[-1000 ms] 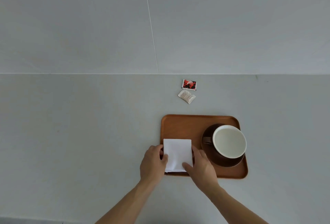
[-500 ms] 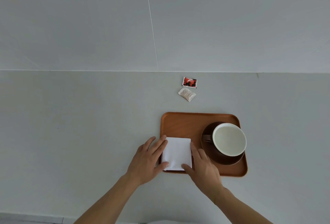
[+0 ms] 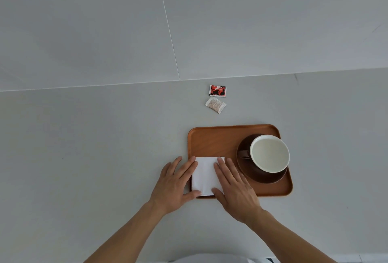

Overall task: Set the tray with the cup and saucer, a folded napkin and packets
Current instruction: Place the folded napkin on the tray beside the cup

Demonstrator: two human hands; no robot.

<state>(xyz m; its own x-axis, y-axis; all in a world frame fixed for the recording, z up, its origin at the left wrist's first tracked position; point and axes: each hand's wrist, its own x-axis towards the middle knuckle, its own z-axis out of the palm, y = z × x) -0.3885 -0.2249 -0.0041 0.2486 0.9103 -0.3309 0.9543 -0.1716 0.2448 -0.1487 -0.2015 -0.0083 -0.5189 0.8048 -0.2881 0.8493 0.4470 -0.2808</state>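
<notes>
Counter (image 3: 84, 158): pale grey, meeting a pale wall along its far edge.
Left hand (image 3: 174, 181): lies flat, fingers (image 3: 186, 168) stretched out and spread, gripping nothing; the fingertips rest over the napkin's left edge and the tray's left rim, the thumb at the napkin's near-left corner.
Napkin (image 3: 204, 175): white, folded into a rectangle, lying flat in the tray's near-left corner between the 2 hands.
Tray (image 3: 214, 141): brown wood, rounded corners, on the counter.
Red packet (image 3: 217, 90): on the counter beyond the tray, off it.
White packet (image 3: 215, 105): just nearer than the red one, also off the tray.
Right hand (image 3: 235, 189): flat, fingers extended, pressing the napkin's right part, holding nothing.
Saucer (image 3: 262, 175): dark brown, on the tray's right part.
Cup (image 3: 269, 153): white inside, upright on the saucer, handle pointing left.
</notes>
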